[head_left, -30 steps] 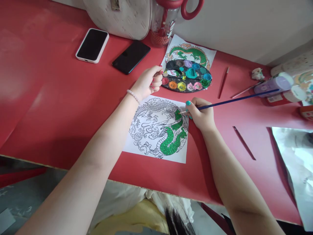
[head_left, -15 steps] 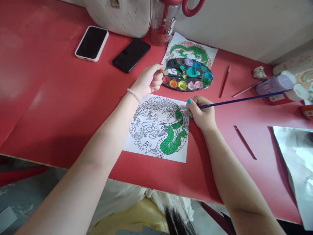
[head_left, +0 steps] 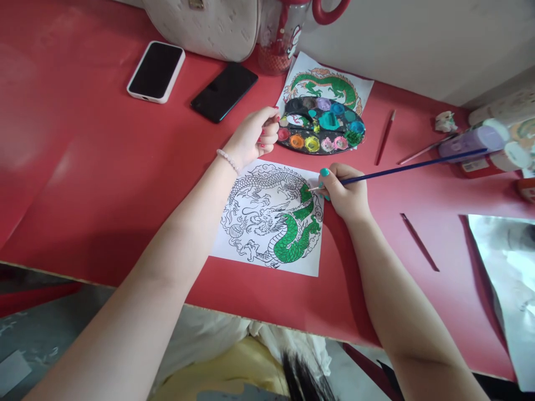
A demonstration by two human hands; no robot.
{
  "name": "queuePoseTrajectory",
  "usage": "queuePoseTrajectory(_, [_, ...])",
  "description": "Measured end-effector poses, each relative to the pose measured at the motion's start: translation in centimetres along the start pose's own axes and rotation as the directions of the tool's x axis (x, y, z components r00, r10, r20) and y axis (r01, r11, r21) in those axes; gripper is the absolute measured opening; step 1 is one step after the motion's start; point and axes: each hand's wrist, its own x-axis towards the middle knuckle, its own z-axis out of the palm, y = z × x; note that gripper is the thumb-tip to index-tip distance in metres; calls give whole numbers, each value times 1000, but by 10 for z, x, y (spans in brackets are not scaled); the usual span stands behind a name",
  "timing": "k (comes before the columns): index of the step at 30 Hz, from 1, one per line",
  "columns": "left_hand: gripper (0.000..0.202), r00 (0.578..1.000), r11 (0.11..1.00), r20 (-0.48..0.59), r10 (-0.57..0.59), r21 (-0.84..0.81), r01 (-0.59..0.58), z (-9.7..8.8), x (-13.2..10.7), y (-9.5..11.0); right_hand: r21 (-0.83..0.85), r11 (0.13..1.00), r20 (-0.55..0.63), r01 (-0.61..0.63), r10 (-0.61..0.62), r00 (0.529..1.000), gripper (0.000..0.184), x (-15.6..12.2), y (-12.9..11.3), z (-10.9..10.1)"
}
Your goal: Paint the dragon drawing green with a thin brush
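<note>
My right hand [head_left: 345, 192] is closed round a long blue paintbrush [head_left: 388, 174], held like a pen. The brush tip meets the green-painted part of a dragon drawing [head_left: 267, 195] on white paper, near its upper right. Green covers several body sections on the right; the rest is black outline on white. My left hand [head_left: 257, 133], with a beaded bracelet, is closed at the left edge of a dark oval paint palette [head_left: 292, 142], thumb and fingers gripping its rim. The palette holds many coloured paint wells and lies just above the drawing.
A finished-looking dragon picture [head_left: 326, 78] lies partly beneath the palette. Two phones [head_left: 155, 71], a pale bag [head_left: 209, 28] and a clear cup [head_left: 278, 50] sit at the back. Thin brushes [head_left: 420, 242] and paint jars [head_left: 476, 139] are on the right, beside a shiny sheet [head_left: 505, 278].
The far end of the blue paintbrush has swung slightly upward and toward the left. My left hand stays at the palette; otherwise the view has shifted only a little.
</note>
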Motion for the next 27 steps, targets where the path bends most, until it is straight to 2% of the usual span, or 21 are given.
queuePoseTrajectory(6, [26, 1000, 1000, 14, 6, -15, -6, 0, 0, 0, 13, 1000, -13, -4, 4, 1000, 42, 0, 0, 0])
queuePoseTrajectory(20, [18, 999, 999, -30, -19, -50, 17, 0, 0, -1, -11, 1000, -2, 3, -3, 1000, 43, 0, -2, 1])
queuePoseTrajectory(27, [24, 1000, 1000, -21, -4, 18, 4, -1, 1, 0, -7, 1000, -18, 9, -9, 1000, 42, -1, 0, 0])
